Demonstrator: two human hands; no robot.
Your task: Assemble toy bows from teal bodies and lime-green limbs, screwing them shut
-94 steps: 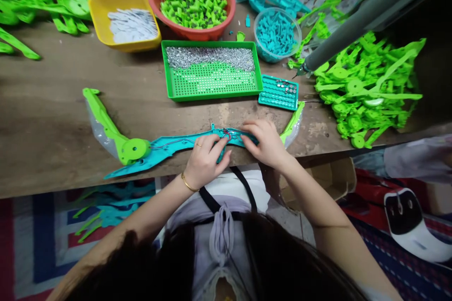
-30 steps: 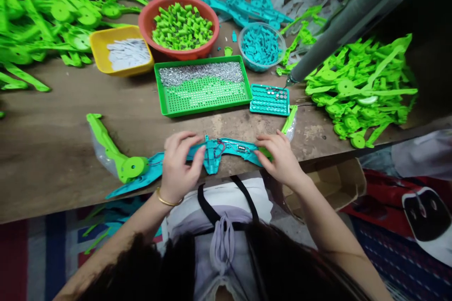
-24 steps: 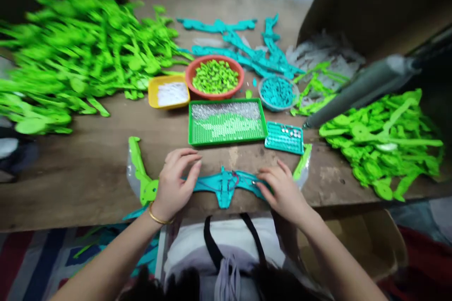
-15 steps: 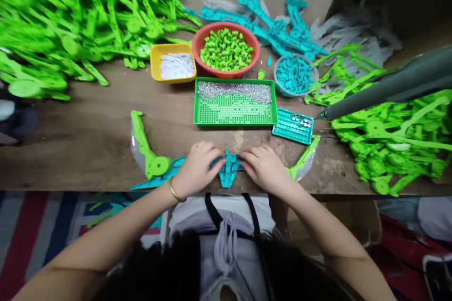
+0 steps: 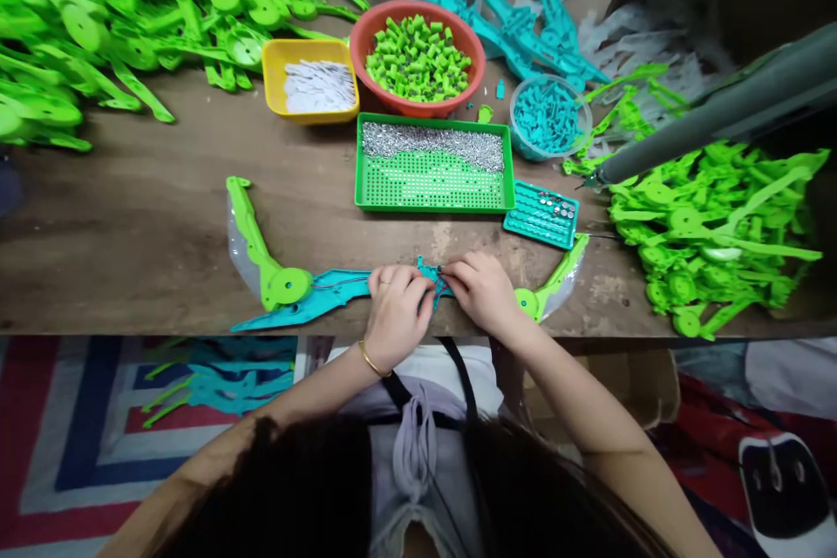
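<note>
A long teal plastic frame lies along the table's front edge, with a green curved arm on its left end and another green arm on its right. My left hand is closed over the frame's middle, its fingers bent together and covering part of it. Beside it, my right hand pinches at the right of the middle part, where thin dark wires show. Whatever small item is between the right fingertips is too small to name.
Behind the frame stand a green tray of small metal pieces, a teal tray, a red bowl, a yellow box and a clear tub. Green parts pile up both sides; a grey tool hangs at right.
My left hand has moved right onto the frame's middle part and now covers much of it. The right hand stays near the centre. The camera view has shifted, so the table's things appear higher.
</note>
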